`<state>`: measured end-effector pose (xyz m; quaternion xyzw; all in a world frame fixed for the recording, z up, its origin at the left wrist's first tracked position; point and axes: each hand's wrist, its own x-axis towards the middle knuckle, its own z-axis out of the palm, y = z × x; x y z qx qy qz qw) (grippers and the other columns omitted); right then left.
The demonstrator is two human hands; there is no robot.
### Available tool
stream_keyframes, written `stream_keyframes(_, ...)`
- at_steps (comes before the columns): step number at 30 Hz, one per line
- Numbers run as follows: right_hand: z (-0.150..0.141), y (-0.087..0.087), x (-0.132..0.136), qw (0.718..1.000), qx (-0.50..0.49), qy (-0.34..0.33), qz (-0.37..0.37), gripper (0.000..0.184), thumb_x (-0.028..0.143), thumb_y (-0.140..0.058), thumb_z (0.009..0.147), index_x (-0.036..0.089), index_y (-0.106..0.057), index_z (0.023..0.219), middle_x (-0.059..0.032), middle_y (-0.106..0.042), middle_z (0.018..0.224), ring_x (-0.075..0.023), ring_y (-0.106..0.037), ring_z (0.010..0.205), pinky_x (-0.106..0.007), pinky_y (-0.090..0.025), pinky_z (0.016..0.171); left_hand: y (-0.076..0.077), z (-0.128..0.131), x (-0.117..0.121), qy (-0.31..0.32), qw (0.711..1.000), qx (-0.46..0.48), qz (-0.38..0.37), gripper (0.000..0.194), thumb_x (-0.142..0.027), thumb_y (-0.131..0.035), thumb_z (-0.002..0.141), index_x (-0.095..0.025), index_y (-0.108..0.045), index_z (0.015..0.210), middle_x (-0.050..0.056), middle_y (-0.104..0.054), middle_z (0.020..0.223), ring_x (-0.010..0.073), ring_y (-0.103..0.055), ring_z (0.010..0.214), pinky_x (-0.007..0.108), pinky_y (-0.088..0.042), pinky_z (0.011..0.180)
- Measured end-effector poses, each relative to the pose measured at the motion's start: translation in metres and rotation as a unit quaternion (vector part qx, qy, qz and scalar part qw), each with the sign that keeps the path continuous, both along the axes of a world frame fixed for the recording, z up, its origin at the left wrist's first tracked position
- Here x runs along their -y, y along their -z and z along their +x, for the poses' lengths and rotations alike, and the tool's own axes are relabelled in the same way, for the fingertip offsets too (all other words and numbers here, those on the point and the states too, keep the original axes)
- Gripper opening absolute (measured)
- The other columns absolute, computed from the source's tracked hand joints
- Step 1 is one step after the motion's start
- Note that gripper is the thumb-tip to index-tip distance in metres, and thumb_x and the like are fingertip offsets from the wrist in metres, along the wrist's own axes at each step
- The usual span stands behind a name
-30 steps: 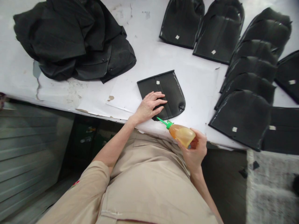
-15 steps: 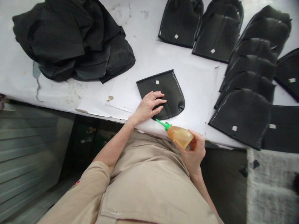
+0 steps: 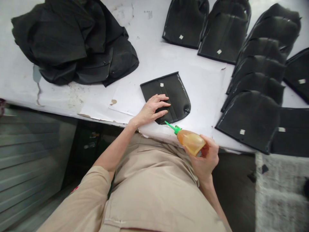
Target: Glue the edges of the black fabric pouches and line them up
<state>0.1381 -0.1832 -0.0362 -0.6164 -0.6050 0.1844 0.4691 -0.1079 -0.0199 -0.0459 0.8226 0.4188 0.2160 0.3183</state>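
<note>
A black, round-ended flat piece (image 3: 177,93) lies on the white table near its front edge. It bears a small white sticker (image 3: 162,84) and a shiny line along its curved edge. My left hand (image 3: 154,109) rests flat on this piece with its fingers spread. Wrapped round a squeeze bottle (image 3: 191,141) of amber liquid is my right hand (image 3: 206,158). The bottle is tilted, and its green nozzle (image 3: 171,125) points left with the tip at the near edge of the black piece. Whether the tip touches the edge I cannot tell.
A heap of black fabric (image 3: 72,45) sits at the left of the white table (image 3: 147,54). Several similar black pieces (image 3: 251,119) overlap in a row on the right, with more at the back. A pale, rough surface (image 3: 280,193) lies below right.
My right hand has moved the bottle a little to the right, and the nozzle tip has slid along the piece's near edge. My left hand stays on the black piece.
</note>
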Motion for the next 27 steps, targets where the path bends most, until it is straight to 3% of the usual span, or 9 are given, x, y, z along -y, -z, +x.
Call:
stream_keyframes(7,-0.005,0.002,-0.003,1.0,0.005,-0.025,-0.01,0.062,0.034,-0.086,0.075,0.024,-0.056,0.127,-0.0072,-0.064,0.109,-0.0213,-0.067,0.097,-0.031,-0.06,0.073,-0.004,-0.002,-0.002,0.013,1.0,0.013,-0.02,0.035,-0.045,-0.057,0.097,-0.025,-0.067,0.124,0.01,-0.057,0.143,0.0291,-0.043,0.143,0.055,-0.025,0.124)
stream_keyframes(13,0.006,-0.001,-0.002,0.999,-0.008,0.034,-0.003,0.063,0.035,-0.089,0.07,0.022,-0.059,0.124,-0.0069,-0.065,0.109,-0.0225,-0.068,0.096,-0.033,-0.061,0.071,-0.013,-0.018,-0.002,0.041,0.999,0.022,-0.028,0.038,-0.048,-0.061,0.094,-0.024,-0.068,0.124,0.012,-0.055,0.144,0.0302,-0.042,0.144,0.052,-0.035,0.119)
stream_keyframes(19,0.012,-0.003,-0.004,0.988,-0.113,0.098,-0.031,0.065,0.031,-0.093,0.062,0.02,-0.063,0.119,-0.0068,-0.065,0.113,-0.0226,-0.067,0.097,-0.037,-0.06,0.077,-0.015,-0.029,-0.003,0.055,0.998,-0.031,-0.019,0.039,-0.049,-0.066,0.091,-0.026,-0.07,0.122,0.011,-0.057,0.142,0.0303,-0.046,0.138,0.05,-0.039,0.115)
stream_keyframes(22,0.015,-0.007,-0.011,0.964,-0.209,0.158,-0.051,0.062,0.031,-0.093,0.06,0.02,-0.063,0.114,-0.0041,-0.066,0.105,-0.0195,-0.067,0.088,-0.031,-0.059,0.068,-0.015,-0.018,-0.001,0.028,0.996,-0.077,0.02,0.035,-0.046,-0.068,0.09,-0.026,-0.071,0.119,0.01,-0.058,0.14,0.0304,-0.048,0.133,0.05,-0.04,0.111)
stream_keyframes(27,0.027,-0.015,-0.022,0.89,-0.401,0.203,-0.083,0.048,0.045,-0.081,0.073,0.018,-0.061,0.107,-0.0026,-0.064,0.092,-0.0113,-0.057,0.059,-0.02,-0.043,0.044,-0.022,0.012,0.002,-0.026,0.987,-0.147,0.061,0.032,-0.047,-0.071,0.088,-0.023,-0.07,0.11,0.01,-0.061,0.124,0.0289,-0.053,0.118,0.044,-0.043,0.099)
